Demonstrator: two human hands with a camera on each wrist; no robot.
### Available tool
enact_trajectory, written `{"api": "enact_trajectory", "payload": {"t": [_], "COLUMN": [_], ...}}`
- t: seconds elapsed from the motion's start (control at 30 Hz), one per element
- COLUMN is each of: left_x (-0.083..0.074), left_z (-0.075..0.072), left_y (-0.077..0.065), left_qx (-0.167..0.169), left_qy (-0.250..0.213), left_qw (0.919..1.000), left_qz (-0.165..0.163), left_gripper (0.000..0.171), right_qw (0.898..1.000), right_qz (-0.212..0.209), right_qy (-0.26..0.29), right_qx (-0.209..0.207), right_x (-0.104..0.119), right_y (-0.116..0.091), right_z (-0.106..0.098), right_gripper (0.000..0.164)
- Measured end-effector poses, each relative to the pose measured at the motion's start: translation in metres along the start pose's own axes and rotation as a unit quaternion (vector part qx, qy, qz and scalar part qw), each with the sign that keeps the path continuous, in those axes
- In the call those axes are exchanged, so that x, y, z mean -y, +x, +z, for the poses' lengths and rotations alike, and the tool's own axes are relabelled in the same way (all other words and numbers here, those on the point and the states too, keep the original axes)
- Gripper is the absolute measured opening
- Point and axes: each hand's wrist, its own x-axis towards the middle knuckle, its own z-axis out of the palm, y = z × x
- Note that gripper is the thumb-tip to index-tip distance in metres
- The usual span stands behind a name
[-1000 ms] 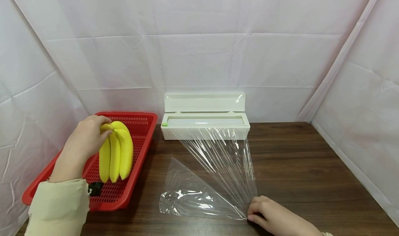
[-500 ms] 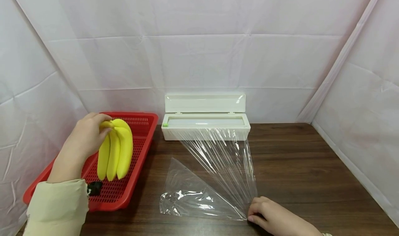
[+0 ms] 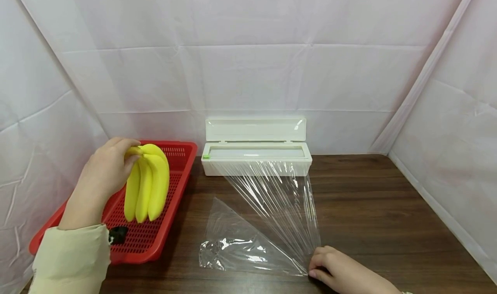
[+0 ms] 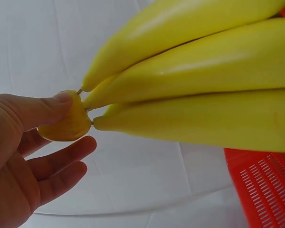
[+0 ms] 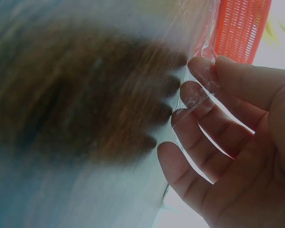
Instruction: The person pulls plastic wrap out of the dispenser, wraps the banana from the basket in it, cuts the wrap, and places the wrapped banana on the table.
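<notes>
A yellow bunch of bananas hangs from my left hand, tips downward over the red basket. In the left wrist view, thumb and fingers pinch its stem end, where thin wires join the bananas to the crown. At the table's front, my right hand pinches a gathered corner of clear plastic wrap. The film fans back in creases to a white wrap dispenser, whose lid stands raised. A loose triangle of film lies flat to the left of the creased part. The right wrist view shows film between thumb and forefinger.
The red perforated basket stands at the left, with a small black object inside. A green slider sits at the dispenser's left end. White cloth walls enclose the dark wooden table at the back and sides.
My left hand has lifted the bananas slightly; they swing a little left, then right. My right hand, the film and the dispenser stay essentially in place.
</notes>
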Motion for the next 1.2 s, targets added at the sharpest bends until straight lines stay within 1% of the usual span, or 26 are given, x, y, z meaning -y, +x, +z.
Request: {"api": "enact_trajectory", "payload": {"t": [0.1,0.3,0.4,0.6,0.73,0.9,1.07,1.2], "left_x": [-0.002,-0.005,-0.006,-0.008,-0.01,-0.013,-0.015,-0.017], "left_z": [0.0,-0.001,-0.002,-0.001,-0.001,-0.001,0.0,-0.001], "left_y": [0.0,0.0,0.001,0.002,0.002,0.003,0.004,0.005], "left_qx": [-0.007,-0.01,-0.016,-0.033,-0.045,-0.064,-0.069,-0.064], "left_qy": [0.002,0.0,-0.004,-0.013,-0.017,-0.028,-0.036,-0.041], "left_qw": [1.0,1.0,0.9998,0.9991,0.9983,0.9964,0.9954,0.9955], "left_qz": [-0.001,0.002,0.008,0.025,0.034,0.048,0.057,0.057], "left_gripper": [0.025,0.026,0.026,0.028,0.028,0.023,0.022,0.023], "right_qw": [1.0,0.999,0.999,1.0,1.0,0.999,0.999,0.999], "right_qz": [0.002,0.024,0.027,0.011,0.022,0.033,0.034,0.036], "right_qy": [0.001,0.014,0.017,0.008,0.016,0.022,0.02,0.017], "right_qx": [0.001,0.017,0.021,0.006,0.015,0.024,0.024,0.023], "right_x": [0.0,0.002,0.002,0.002,0.002,0.003,0.003,0.003], "right_y": [0.0,-0.002,-0.001,-0.002,-0.002,-0.001,-0.001,-0.002], "right_z": [0.0,-0.001,-0.002,-0.001,-0.002,-0.003,-0.003,-0.002], "right_gripper": [0.011,0.011,0.012,0.011,0.011,0.012,0.011,0.011]}}
